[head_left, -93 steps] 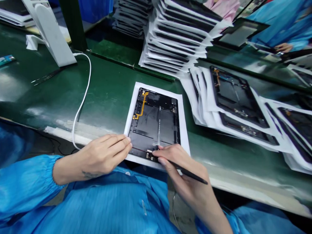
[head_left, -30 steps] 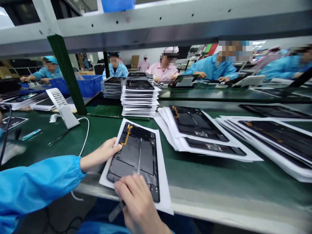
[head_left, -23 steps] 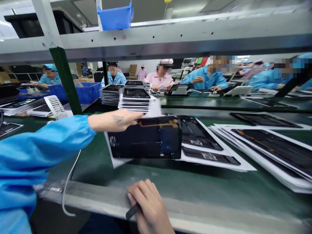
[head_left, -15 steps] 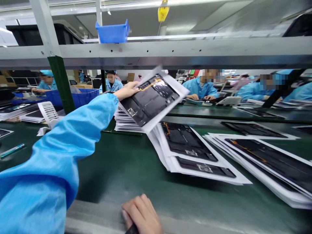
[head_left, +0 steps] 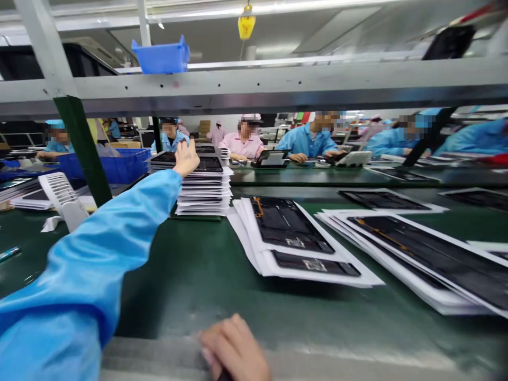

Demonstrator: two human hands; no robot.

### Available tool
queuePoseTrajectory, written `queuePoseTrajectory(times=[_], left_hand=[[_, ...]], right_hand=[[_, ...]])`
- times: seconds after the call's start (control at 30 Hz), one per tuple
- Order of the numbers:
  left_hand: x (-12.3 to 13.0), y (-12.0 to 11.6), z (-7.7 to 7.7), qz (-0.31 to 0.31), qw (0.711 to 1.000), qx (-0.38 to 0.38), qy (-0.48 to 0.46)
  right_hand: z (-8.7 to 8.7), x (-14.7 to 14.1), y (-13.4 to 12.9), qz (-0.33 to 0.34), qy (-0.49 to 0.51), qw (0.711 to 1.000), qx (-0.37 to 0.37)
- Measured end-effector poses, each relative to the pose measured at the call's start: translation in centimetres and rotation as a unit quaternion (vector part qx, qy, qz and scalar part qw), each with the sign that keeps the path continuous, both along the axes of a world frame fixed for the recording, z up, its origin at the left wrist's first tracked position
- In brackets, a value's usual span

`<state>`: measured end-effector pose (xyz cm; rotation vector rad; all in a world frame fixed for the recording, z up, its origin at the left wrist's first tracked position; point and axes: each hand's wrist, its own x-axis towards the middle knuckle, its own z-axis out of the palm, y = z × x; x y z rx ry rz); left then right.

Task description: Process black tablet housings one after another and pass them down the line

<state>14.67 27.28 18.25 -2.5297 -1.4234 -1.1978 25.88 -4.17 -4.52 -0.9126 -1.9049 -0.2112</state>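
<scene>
My left hand [head_left: 187,157] is stretched out in its blue sleeve at the near-left side of a tall stack [head_left: 204,193] of white sheets and dark panels. Its fingers point up and apart, with nothing held. Low in the view, my right hand [head_left: 236,346] is closed around a dark object [head_left: 225,375], mostly hidden by the fingers and the frame edge. A fanned pile of dark panels [head_left: 291,225] on white sheets lies on the green table, right of the stack. Another layered pile [head_left: 428,254] lies farther right.
A grey shelf beam [head_left: 238,87] crosses above the table, with a green post [head_left: 85,151] at left. A blue bin [head_left: 129,165] and a white slotted holder [head_left: 63,198] stand at left. Several people work beyond, one in pink [head_left: 244,142].
The panel and sheet that my left hand held are out of it and the stack looks taller. That hand has moved slightly left and opened. The whole view has shifted right.
</scene>
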Motion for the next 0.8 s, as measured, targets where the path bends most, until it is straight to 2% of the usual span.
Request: queuePoseTrajectory(times=[0.1,0.17,0.2,0.27,0.33,0.4,0.5,0.63,0.8], left_hand=[[0.0,-3.8,-4.1,-0.116,0.982,0.066,0.133],[-0.2,-6.8,-7.3,-0.212,0.947,0.096,0.221],[-0.4,-8.3,-8.8,-0.247,0.929,0.111,0.252],[-0.3,-10.8,-11.2,-0.286,0.902,0.141,0.292],[0.3,-12.3,-12.9,-0.295,0.887,0.169,0.312],[1.5,-12.8,-13.8,-0.29,0.88,0.193,0.323],[3.8,-12.5,-14.3,-0.288,0.869,0.222,0.336],[6.3,-12.1,-14.8,-0.29,0.863,0.242,0.335],[7.7,-12.1,-15.4,-0.315,0.869,0.215,0.315]], right_hand=[[3.4,6.2,1.0,-0.07,-0.028,0.997,0.01],[5.7,10.9,2.7,-0.155,-0.1,0.983,0.0],[6.5,13.1,3.9,-0.175,-0.116,0.978,-0.016],[7.7,16.4,6.3,-0.188,-0.143,0.971,-0.05],[8.1,18.1,8.4,-0.183,-0.171,0.965,-0.08],[8.1,18.7,9.8,-0.176,-0.192,0.96,-0.104],[7.9,18.6,10.8,-0.166,-0.215,0.954,-0.129],[8.0,18.5,11.0,-0.16,-0.235,0.947,-0.15],[8.5,18.6,10.5,-0.15,-0.243,0.945,-0.159]])
